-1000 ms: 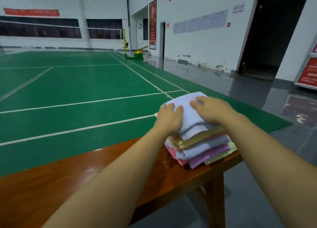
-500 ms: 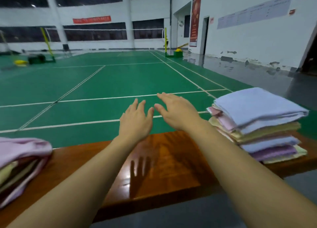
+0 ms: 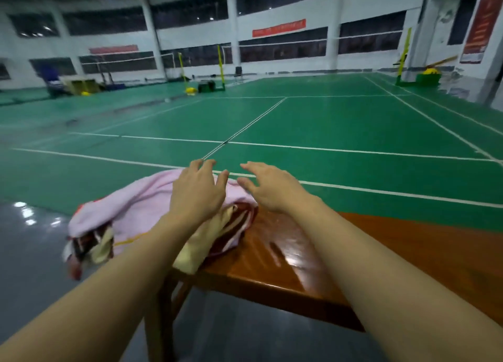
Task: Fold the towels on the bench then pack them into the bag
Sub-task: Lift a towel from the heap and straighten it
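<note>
unfolded towel heap at the left end of the wooden bench (image 3: 299, 255), partly spilling over its edge. top layer: pink towel (image 3: 141, 206); under it a pale yellow towel (image 3: 201, 242) and a dark red patterned towel (image 3: 239, 225). left hand (image 3: 197, 195) above the pink towel, fingers spread and straight, holding nothing; contact with the cloth cannot be told. right hand (image 3: 272, 187) just right of the heap, over the bench's far edge, fingers loosely spread, holding nothing, apart from the towels. green court floor (image 3: 326, 122) beyond.
</note>
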### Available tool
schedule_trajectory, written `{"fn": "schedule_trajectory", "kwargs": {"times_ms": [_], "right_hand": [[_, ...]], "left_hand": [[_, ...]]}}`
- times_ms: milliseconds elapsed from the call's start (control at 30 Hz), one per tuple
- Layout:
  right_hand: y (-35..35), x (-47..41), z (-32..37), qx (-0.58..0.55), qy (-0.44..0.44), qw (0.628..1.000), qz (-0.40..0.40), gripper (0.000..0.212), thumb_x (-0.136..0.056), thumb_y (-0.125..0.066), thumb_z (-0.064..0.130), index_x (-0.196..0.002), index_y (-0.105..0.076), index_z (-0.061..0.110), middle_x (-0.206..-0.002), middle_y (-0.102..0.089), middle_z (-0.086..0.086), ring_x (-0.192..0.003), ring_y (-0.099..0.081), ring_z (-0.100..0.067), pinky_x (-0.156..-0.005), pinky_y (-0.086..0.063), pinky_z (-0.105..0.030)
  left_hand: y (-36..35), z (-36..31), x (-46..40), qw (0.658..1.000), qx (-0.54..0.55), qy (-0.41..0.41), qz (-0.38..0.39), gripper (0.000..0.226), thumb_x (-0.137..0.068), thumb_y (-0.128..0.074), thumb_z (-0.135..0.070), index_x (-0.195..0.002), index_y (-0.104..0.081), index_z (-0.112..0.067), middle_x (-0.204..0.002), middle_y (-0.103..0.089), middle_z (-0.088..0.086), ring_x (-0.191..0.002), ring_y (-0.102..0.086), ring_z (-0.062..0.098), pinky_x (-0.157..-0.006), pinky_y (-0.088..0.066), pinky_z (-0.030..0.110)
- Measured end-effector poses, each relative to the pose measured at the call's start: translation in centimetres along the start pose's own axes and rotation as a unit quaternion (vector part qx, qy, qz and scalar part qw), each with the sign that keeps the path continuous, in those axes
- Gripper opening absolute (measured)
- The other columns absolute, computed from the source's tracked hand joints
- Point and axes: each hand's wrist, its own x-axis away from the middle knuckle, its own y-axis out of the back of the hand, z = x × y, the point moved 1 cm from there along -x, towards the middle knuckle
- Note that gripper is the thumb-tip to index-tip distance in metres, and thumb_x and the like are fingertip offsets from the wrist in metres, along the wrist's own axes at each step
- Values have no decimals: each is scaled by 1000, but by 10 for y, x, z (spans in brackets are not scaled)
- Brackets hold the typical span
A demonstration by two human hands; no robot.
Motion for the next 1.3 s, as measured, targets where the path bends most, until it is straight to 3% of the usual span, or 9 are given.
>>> {"fn": "schedule_trajectory", "kwargs": {"times_ms": [333,467,533,600,667,733,867,1033,1300], "right_hand": [[-63,-78,51,-77,13,994,78,57,-102,-49,50,-151,-43,23,-156,-45,-2,-140,-45,-24,-115,-36,-40],[-78,-106,67,-81,47,993,70,62,-102,-49,52,-155,-35,24,-158,-43,-4,-141,-44,-24,-117,-34,-37],[-86,-121,75,-147,45,984,88,66,-98,-50,58,-156,-33,29,-152,-50,-5,-136,-50,-24,-116,-36,-40],[-91,-134,79,-190,43,977,89,66,-95,-53,62,-151,-40,31,-142,-59,-5,-127,-57,-24,-111,-42,-41],[-91,-143,81,-149,81,983,67,44,-96,-57,58,-126,-62,27,-117,-68,-2,-104,-64,-20,-90,-49,-34],[-83,-144,79,-137,119,983,27,31,-94,-62,57,-83,-64,28,-75,-61,8,-67,-54,-8,-62,-40,-30],[-56,-141,59,-196,129,971,-46,30,-96,-66,42,-71,-61,27,-56,-50,12,-51,-43,0,-54,-33,-20],[-16,-119,22,-244,85,963,-70,44,-108,-42,38,-69,-46,18,-67,-46,4,-64,-39,-14,-63,-33,-35],[58,-41,-57,-282,-27,956,-77,57,-97,-43,67,-74,-50,15,-74,-45,-7,-68,-37,-14,-64,-29,-33]], "left_hand": [[20,141,-29,989,-47,139,36,61,-98,-52,-53,-138,-50,-6,-135,-54,25,-123,-52,44,-104,-44,49],[19,157,-41,990,-78,109,34,64,-85,-46,-75,-97,-67,-16,-104,-65,20,-100,-60,42,-85,-50,45],[20,160,-49,995,-46,83,37,56,-75,-43,-74,-69,-53,-20,-81,-63,12,-85,-61,39,-71,-50,40],[21,161,-54,998,4,52,29,44,-78,-52,-64,-64,-49,-22,-72,-55,5,-78,-58,36,-64,-41,37],[21,163,-56,997,70,35,-2,33,-90,-65,-49,-71,-58,-23,-75,-54,3,-76,-54,31,-63,-32,36],[21,163,-60,993,103,16,-48,23,-96,-65,-37,-83,-67,-18,-84,-60,6,-79,-53,27,-66,-32,35],[21,147,-71,987,130,-20,-88,36,-103,-53,-40,-90,-70,-10,-86,-67,10,-83,-60,32,-72,-44,42],[22,84,-77,981,165,-84,-49,57,-99,-40,-59,-68,-50,-12,-60,-50,1,-70,-54,38,-61,-40,43],[8,-22,-75,964,233,-126,-34,59,-102,-49,-53,-61,-41,-11,-54,-39,-3,-54,-33,16,-53,-31,33]]}}
